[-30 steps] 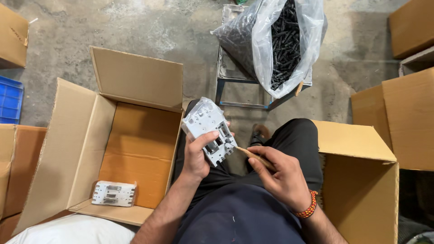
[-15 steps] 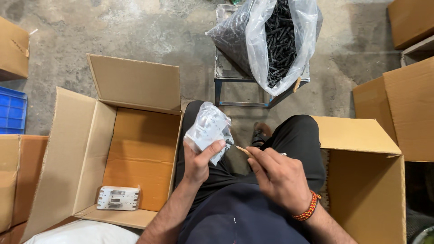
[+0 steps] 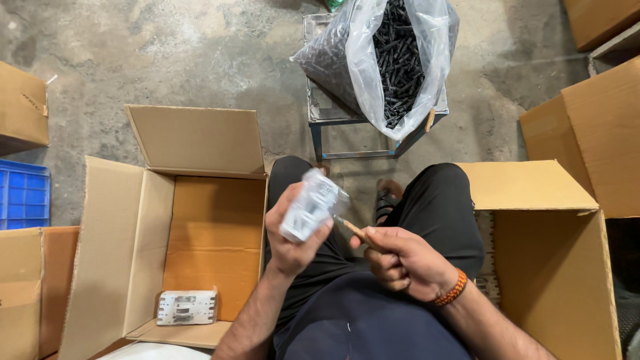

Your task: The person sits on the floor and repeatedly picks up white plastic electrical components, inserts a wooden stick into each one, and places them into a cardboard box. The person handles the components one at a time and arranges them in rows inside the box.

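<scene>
My left hand [image 3: 288, 235] grips a white plastic part [image 3: 312, 205] over my lap, tilted and blurred. My right hand [image 3: 403, 262] holds a thin wooden-handled tool [image 3: 353, 229] whose tip touches the part's right side. An orange bracelet circles my right wrist. A second white plastic part [image 3: 187, 307] lies on the bottom of the open cardboard box [image 3: 133, 227] at my left.
A clear plastic bag of small black pieces [image 3: 393, 53] rests on a metal stool [image 3: 347, 127] ahead of me. Another open cardboard box [image 3: 553, 253] stands at my right. More cartons sit at the right edge, a blue crate [image 3: 23, 193] at far left.
My left hand has turned the white part and lowered it slightly toward the lap; the tool tip stays against it. The camera view has shifted a little.
</scene>
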